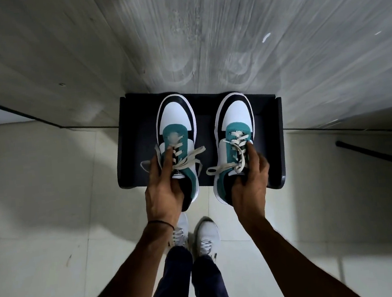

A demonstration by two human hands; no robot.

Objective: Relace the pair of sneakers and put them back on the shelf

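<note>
Two white, black and teal sneakers with cream laces are over a black shelf point(274, 145) against the wall. My left hand point(163, 193) grips the left sneaker point(175, 126) at its heel and tongue, fingers inside the opening. My right hand point(249, 186) grips the right sneaker point(235, 125) the same way. Both toes point at the wall, and both heels stick out past the shelf's front edge. Loose lace ends hang off each shoe. I cannot tell whether the soles touch the shelf.
A grey wood-grain wall point(225, 24) rises right behind the shelf. Pale floor tiles point(37, 189) spread on both sides. My own feet in white shoes point(206, 234) stand just in front of the shelf. A dark rod point(379, 155) lies on the floor at the right.
</note>
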